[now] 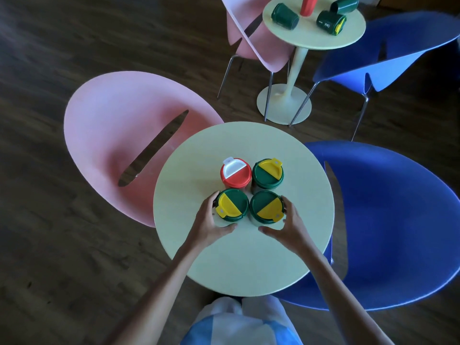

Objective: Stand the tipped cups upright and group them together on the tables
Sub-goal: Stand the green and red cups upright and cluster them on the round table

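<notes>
On the near round table [244, 265] several lidded cups stand upright in a tight square. A red cup with a white flap [235, 173] and a green cup with a yellow flap [267, 174] form the far row. My left hand [211, 225] wraps the near left green cup [232, 208]. My right hand [290, 226] wraps the near right green cup [266, 207]. On the far table [318, 38] three green cups lie tipped: a left tipped cup [284, 16], a middle tipped cup [330, 22] and a back tipped cup [345, 4]. A red cup [308, 5] stands upright there.
A pink chair [119, 135] sits left of the near table and a blue chair [393, 220] sits right of it. A second pink chair [251, 38] and a second blue chair [388, 53] flank the far table. Dark wood floor lies all around.
</notes>
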Action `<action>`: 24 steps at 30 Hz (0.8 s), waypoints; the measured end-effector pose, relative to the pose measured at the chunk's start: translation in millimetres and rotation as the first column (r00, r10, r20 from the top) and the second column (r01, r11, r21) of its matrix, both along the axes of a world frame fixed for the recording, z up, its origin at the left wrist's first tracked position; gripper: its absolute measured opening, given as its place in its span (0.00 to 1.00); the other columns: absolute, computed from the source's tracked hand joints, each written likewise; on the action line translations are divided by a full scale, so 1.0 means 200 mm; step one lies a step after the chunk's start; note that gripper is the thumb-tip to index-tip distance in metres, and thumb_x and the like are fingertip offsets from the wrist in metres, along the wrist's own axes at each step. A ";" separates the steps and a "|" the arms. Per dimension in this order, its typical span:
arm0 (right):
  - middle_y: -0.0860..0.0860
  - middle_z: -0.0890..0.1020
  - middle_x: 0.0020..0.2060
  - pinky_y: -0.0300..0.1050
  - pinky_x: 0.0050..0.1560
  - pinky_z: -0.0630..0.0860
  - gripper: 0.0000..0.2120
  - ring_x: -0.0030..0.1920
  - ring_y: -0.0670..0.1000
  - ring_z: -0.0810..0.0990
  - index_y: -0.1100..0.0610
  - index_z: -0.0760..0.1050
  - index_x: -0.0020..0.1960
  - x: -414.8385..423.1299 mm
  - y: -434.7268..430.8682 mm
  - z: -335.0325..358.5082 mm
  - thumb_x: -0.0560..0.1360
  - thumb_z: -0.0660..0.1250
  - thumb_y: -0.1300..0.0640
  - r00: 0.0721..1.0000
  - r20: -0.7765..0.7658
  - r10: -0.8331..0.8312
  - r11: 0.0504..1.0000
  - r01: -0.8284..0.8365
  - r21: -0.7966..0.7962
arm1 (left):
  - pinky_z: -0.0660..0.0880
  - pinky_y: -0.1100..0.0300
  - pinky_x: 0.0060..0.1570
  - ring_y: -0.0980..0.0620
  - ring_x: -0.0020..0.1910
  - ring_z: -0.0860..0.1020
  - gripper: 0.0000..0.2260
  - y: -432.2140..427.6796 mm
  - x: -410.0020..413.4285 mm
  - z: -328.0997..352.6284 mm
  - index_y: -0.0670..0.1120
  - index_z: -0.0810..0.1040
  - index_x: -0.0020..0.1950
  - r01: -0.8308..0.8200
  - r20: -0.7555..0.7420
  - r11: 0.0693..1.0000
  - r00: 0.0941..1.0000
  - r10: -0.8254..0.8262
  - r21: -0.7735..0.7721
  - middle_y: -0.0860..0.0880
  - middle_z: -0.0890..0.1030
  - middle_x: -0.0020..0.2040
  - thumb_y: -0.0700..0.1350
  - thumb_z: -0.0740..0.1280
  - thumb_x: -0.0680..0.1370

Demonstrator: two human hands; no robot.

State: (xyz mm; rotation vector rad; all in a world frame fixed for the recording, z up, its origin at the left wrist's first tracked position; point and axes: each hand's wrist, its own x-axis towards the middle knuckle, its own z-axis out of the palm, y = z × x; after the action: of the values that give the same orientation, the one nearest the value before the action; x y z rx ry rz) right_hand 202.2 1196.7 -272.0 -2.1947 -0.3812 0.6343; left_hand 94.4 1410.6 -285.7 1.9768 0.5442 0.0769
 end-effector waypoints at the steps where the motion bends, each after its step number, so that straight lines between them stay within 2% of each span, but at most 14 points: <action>1: 0.51 0.67 0.69 0.52 0.67 0.71 0.49 0.68 0.50 0.68 0.54 0.55 0.74 0.00 0.01 0.00 0.62 0.79 0.47 1.000 0.003 -0.002 1.000 0.002 0.010 | 0.74 0.56 0.61 0.58 0.62 0.72 0.41 0.00 0.01 0.00 0.50 0.63 0.71 -0.012 0.006 1.000 1.000 0.012 -0.011 0.55 0.71 0.64 0.50 0.79 0.63; 5: 0.53 0.70 0.65 0.46 0.63 0.74 0.42 0.62 0.49 0.72 0.56 0.58 0.72 0.01 0.03 0.01 0.65 0.78 0.56 0.999 -0.012 -0.045 0.994 0.046 0.099 | 0.77 0.57 0.56 0.55 0.59 0.75 0.40 -0.01 0.02 -0.01 0.49 0.65 0.69 -0.065 0.024 0.997 0.998 0.066 -0.050 0.52 0.75 0.61 0.52 0.79 0.61; 7: 0.52 0.71 0.64 0.41 0.59 0.73 0.41 0.60 0.48 0.71 0.57 0.59 0.71 0.01 0.03 0.02 0.65 0.78 0.58 0.999 -0.011 -0.049 0.993 0.050 0.110 | 0.77 0.62 0.54 0.53 0.59 0.76 0.40 -0.02 0.03 -0.02 0.48 0.66 0.68 -0.086 0.038 0.994 0.995 0.089 -0.065 0.51 0.76 0.61 0.50 0.80 0.61; 10: 0.52 0.71 0.63 0.39 0.57 0.72 0.41 0.59 0.47 0.71 0.57 0.60 0.71 0.02 0.03 0.02 0.65 0.78 0.60 0.999 -0.015 -0.050 0.991 0.051 0.122 | 0.76 0.68 0.51 0.53 0.58 0.76 0.39 -0.03 0.03 -0.02 0.47 0.67 0.67 -0.104 0.061 0.992 0.992 0.109 -0.072 0.50 0.76 0.60 0.46 0.81 0.61; 16: 0.53 0.71 0.65 0.43 0.60 0.74 0.42 0.61 0.49 0.72 0.56 0.59 0.72 0.03 0.03 0.00 0.65 0.78 0.58 0.998 -0.022 -0.055 0.992 0.057 0.112 | 0.76 0.66 0.53 0.54 0.58 0.75 0.39 -0.04 0.02 -0.02 0.47 0.65 0.68 -0.086 0.060 0.995 0.994 0.089 -0.044 0.50 0.74 0.62 0.46 0.81 0.62; 20: 0.53 0.69 0.67 0.51 0.65 0.73 0.44 0.64 0.50 0.70 0.55 0.57 0.73 0.04 0.02 0.00 0.64 0.78 0.57 0.999 -0.029 -0.022 0.996 0.025 0.091 | 0.74 0.61 0.58 0.56 0.61 0.71 0.41 -0.04 0.02 -0.02 0.47 0.62 0.70 -0.060 0.041 0.998 0.997 0.059 0.019 0.52 0.70 0.64 0.50 0.80 0.63; 24: 0.51 0.64 0.71 0.49 0.67 0.71 0.49 0.68 0.51 0.67 0.54 0.52 0.75 0.04 0.01 0.00 0.64 0.79 0.54 0.998 -0.056 -0.019 0.998 0.023 0.064 | 0.68 0.67 0.61 0.61 0.63 0.67 0.44 -0.04 0.01 0.00 0.48 0.60 0.73 -0.038 0.054 0.998 0.998 0.035 0.052 0.57 0.66 0.65 0.52 0.79 0.63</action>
State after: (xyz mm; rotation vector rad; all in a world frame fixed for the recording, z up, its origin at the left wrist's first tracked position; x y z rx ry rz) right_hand 209.5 1198.8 -271.1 -2.1124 -0.3443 0.6609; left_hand 96.5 1403.2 -286.3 2.0108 0.5490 0.1683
